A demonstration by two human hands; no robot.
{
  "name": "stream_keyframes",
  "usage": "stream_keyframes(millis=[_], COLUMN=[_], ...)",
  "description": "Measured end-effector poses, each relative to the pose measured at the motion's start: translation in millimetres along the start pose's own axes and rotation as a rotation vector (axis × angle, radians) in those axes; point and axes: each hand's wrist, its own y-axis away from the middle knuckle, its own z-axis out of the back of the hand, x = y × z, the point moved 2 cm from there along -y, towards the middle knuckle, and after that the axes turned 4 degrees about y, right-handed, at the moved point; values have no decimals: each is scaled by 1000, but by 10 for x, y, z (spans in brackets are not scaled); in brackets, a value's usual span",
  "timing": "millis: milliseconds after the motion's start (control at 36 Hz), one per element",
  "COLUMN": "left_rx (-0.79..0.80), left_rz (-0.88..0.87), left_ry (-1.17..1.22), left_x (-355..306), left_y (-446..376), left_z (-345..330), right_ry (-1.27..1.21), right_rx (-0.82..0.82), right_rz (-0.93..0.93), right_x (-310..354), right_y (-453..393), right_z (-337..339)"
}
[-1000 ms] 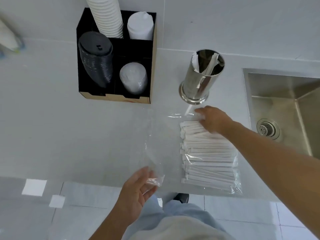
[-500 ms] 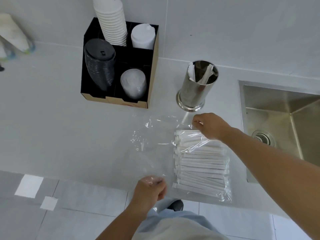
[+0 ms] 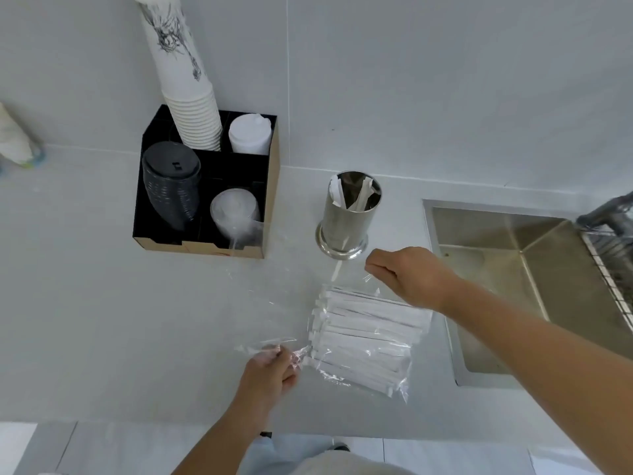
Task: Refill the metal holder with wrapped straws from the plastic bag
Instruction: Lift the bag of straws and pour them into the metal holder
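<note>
While both hands work the film: I read the step as opening the plastic bag (image 3: 359, 341), with no straw pulled out yet.
Left hand (image 3: 270, 371): closed, pinching a bunched edge of the clear film at the bag's near-left corner.
Right hand (image 3: 407, 275): fist closed on the film at the bag's far edge, just in front of the holder.
Wrapped straws (image 3: 370, 323): stacked in a flat bundle inside the bag, lying on the counter (image 3: 102, 303) between my two hands.
Metal holder (image 3: 349, 214): upright by the wall, left of the sink (image 3: 513, 269), only a few straws leaning in it; nearly empty, I judge.
One loose straw (image 3: 337, 270): on the counter between holder base and bag.
Next move, my judgement: spread the mouth wide, free the right hand, grasp a bundle, stand it in the holder.
Risk: slippery film may slide or spill straws.
</note>
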Motion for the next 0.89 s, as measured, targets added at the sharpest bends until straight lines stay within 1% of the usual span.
stream_keyframes(millis=[111, 222, 333, 500, 611, 806, 889], left_rx=[27, 45, 122, 214, 281, 409, 405], left_rz=[-23, -50, -81, -155, -174, -188, -206], left_ry=[-30, 44, 86, 140, 176, 381, 478], left_x=[-110, -305, -512, -872, -1128, -1511, -1669], left_y=[-33, -46, -93, -153, -151, -81, -99], left_z=[-10, -86, -140, -231, -305, -495, -577], right_ry=[-17, -38, -18, 37, 52, 63, 64], right_rx=[-66, -137, -153, -223, -257, -319, -334], right_rz=[26, 38, 71, 94, 101, 93, 61], right_x=[77, 175, 266, 437, 558, 770, 819], right_y=[-9, -27, -48, -76, -114, -167, -181], right_z=[271, 634, 895, 1342, 1663, 2246, 2441])
